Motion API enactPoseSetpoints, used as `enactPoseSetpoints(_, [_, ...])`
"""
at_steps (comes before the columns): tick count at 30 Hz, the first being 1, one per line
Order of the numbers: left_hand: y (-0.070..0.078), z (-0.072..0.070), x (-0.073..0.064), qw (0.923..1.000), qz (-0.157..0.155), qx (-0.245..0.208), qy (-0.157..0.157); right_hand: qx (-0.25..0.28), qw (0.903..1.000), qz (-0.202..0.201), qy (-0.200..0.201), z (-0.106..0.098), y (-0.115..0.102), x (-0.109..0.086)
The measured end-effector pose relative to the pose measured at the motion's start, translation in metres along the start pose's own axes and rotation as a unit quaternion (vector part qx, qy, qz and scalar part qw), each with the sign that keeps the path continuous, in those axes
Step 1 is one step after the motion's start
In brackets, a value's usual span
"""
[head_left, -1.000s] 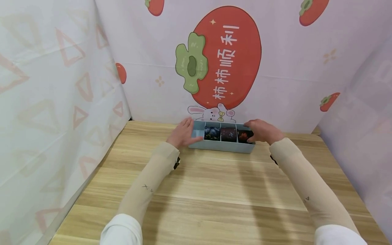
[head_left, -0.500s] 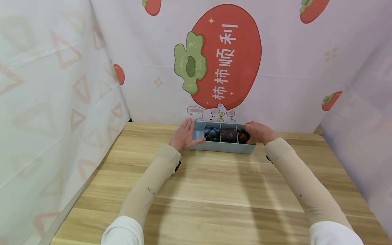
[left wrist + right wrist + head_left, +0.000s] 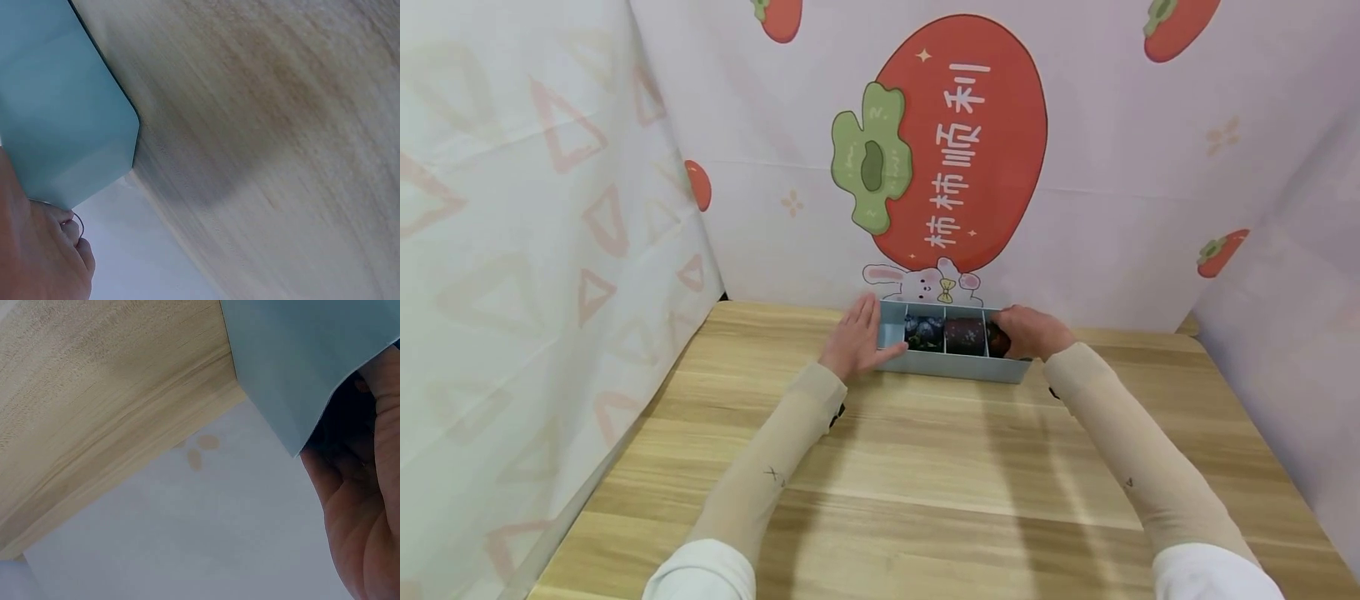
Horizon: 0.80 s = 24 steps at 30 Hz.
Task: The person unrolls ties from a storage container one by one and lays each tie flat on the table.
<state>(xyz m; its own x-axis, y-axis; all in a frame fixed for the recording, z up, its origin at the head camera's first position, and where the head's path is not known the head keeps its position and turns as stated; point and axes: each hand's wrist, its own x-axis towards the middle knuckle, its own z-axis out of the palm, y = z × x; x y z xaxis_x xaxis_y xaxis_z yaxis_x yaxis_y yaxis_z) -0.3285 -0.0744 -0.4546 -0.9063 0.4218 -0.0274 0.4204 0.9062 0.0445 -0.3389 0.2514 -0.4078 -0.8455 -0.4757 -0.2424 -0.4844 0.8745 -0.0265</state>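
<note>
A pale blue-grey divided box (image 3: 955, 367) stands at the back of the wooden table. In its middle compartments sit two dark floral-print rolls, one bluish (image 3: 924, 333) and one maroon (image 3: 964, 336). My right hand (image 3: 1036, 333) reaches over the right end and grips a third dark roll with an orange-red print (image 3: 997, 340), partly covered by the fingers. In the right wrist view those fingers go in over the box's wall (image 3: 294, 369). My left hand (image 3: 855, 337) rests on the box's left end, fingers straight and thumb along the front rim, beside a bare compartment (image 3: 891, 325).
A cloth backdrop (image 3: 760, 233) with a large red persimmon print rises right behind the box. More cloth (image 3: 550, 275) hangs along the table's left side and on the right (image 3: 1285, 333). The wooden tabletop (image 3: 925, 483) extends in front of the box.
My right hand has moved a little left, further into the right compartment, and now covers more of the roll there. My left hand stays on the box's left end.
</note>
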Motion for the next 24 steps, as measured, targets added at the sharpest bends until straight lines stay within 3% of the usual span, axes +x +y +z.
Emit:
enactPoseSetpoints(13, [-0.001,0.002,0.001,0.9999,-0.003,0.01,0.002,0.016,0.9995,0.014,-0.022,0.01,0.002,0.014])
enactPoseSetpoints(24, [-0.001,0.007,0.004,0.9999,-0.01,0.011,-0.001,0.025,0.9997,-0.002,-0.003,0.014,0.006,0.016])
